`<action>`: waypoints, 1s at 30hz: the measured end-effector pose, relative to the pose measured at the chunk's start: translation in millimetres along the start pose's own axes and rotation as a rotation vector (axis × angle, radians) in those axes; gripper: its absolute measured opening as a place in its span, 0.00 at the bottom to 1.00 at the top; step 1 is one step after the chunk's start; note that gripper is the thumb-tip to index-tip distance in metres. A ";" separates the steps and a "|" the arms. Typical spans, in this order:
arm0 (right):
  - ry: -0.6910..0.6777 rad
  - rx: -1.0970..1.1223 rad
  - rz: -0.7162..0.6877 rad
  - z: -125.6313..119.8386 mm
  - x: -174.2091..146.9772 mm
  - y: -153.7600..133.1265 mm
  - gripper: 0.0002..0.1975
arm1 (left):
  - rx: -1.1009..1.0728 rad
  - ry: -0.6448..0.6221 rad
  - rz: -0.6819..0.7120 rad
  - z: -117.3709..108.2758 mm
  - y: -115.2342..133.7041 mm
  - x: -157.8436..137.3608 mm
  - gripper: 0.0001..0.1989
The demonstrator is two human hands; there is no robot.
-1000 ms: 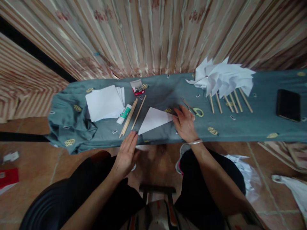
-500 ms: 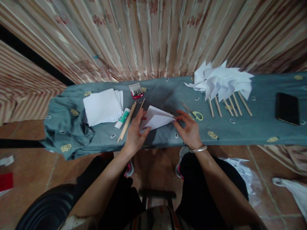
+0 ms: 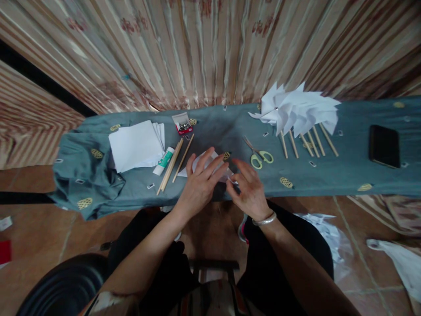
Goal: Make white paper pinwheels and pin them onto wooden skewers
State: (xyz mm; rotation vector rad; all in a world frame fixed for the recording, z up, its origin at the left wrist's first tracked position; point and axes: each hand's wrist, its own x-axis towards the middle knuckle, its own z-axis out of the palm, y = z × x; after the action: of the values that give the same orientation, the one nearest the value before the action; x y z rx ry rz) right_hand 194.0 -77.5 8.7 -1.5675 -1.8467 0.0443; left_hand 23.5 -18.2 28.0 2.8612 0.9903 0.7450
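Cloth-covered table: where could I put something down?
Bare green cloth shows between the pinwheels and the black object, and between the red box and the pinwheels. It's crowded where paper stack, glue stick and wooden sticks lie close together, and around the folded paper, the left hand over it, the right hand beside it.

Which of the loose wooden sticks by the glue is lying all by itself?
The rightmost stick, nearest the left hand; the other sticks lie bunched together beside the glue stick.

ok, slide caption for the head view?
Left hand spread over white paper, right hand at its edge, scissors nearby on the cloth.
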 end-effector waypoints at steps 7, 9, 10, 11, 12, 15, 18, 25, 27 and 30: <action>-0.093 0.137 0.046 -7.5 0.5 3.0 0.07 | -0.063 0.070 -0.002 -3.4 -1.2 6.2 0.09; -0.149 0.185 0.081 -12.9 0.9 9.0 0.17 | -0.063 0.140 0.009 -9.4 -0.1 9.0 0.08; -0.170 0.201 0.094 -15.5 1.0 12.4 0.22 | -0.058 0.175 0.007 -13.3 0.9 10.5 0.07; -0.183 0.211 0.102 -18.0 1.0 15.8 0.24 | -0.057 0.204 0.001 -17.6 2.4 12.0 0.07; -0.186 0.212 0.104 -20.1 0.9 19.0 0.25 | -0.060 0.226 -0.004 -22.0 4.2 13.4 0.07; -0.112 0.176 0.091 -24.8 0.3 25.1 0.15 | -0.068 0.250 -0.020 -32.2 9.5 15.4 0.08; -0.005 0.096 0.042 -27.6 -0.1 26.2 0.09 | -0.076 0.259 0.000 -32.2 9.3 11.3 0.08; -0.046 -0.074 -0.161 -21.0 -7.0 23.6 0.08 | -0.028 0.006 0.008 -5.0 -16.6 -17.6 0.14; -0.094 -0.057 -0.206 -17.2 -11.6 22.3 0.08 | -0.010 -0.134 0.016 0.1 -20.5 -25.0 0.17; -0.151 -0.042 -0.227 -12.6 -18.3 20.8 0.08 | -0.022 -0.237 0.028 2.6 -21.4 -34.4 0.17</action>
State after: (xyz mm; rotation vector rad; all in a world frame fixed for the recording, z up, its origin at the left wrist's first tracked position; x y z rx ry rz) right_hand 218.7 -93.1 0.0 -1.4055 -2.1459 0.0211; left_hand -11.2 -21.0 7.1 2.8629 0.9062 0.4009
